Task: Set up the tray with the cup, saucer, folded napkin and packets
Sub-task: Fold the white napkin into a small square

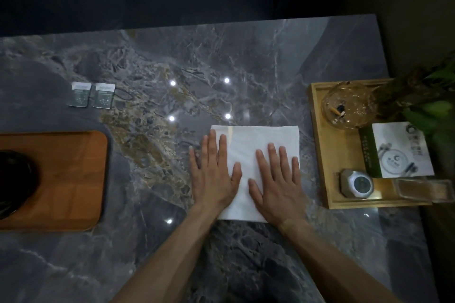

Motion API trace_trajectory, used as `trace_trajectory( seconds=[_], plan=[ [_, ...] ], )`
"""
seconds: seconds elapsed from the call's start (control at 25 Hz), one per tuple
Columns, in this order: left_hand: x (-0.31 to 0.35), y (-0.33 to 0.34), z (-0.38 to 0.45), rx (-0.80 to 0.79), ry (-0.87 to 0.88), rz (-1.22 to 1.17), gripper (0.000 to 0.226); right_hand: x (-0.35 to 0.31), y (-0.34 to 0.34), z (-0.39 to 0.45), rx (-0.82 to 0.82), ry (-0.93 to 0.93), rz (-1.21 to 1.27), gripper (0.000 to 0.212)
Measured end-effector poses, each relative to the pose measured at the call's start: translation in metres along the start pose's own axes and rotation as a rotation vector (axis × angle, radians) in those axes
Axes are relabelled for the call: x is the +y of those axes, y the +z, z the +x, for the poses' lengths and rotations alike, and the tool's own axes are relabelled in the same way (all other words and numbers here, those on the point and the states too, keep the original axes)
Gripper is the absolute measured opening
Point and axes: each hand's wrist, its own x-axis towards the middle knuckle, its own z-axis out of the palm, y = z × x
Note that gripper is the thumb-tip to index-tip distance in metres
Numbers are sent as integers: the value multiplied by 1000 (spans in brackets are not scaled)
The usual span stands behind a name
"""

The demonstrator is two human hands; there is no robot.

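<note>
Worktop [221, 61]: marbled, dark. Tray [73, 179]: wooden, at left. Napkin [256, 138]: centre, thin, limp, judged best lifted by an edge. Left hand [213, 174], right hand [277, 184]: fingers [222, 147] spread flat upon it, nothing gripped. Packets [92, 94]: far left.

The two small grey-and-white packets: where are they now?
In the head view, the two small grey-and-white packets lie side by side on the marble table, far left, beyond the orange-brown wooden tray.

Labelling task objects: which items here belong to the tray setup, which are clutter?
Job:
white napkin under both hands
two packets
orange tray
dark object on it, cropped

Clutter:
light wooden tray
glass ashtray
leaflet
plant
</note>
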Motion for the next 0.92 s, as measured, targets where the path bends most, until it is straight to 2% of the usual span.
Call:
trace_trajectory(
  seconds=[0.12, 0.32, 0.52, 0.72, 0.92],
  plan=[
    [4, -9, 11, 55, -48, -12, 69, 0, -4, 4, 17, -2, -2, 71],
    [-4, -6, 29, 4, 136, -2, 71, 16, -12, 31, 37, 20, -17, 74],
    [-8, -7, 30, -30, 142, -2, 74, 19, -11, 35, -7, 15, -39, 75],
    [-12, 1, -30, -8, 209, -28, 72, 12, -4, -1, 63, -6, -20, 75],
    [-24, 7, -48, -85, 214, 33, 75, 16, 5, -19, 13, 1, -4, 74]
  ],
)
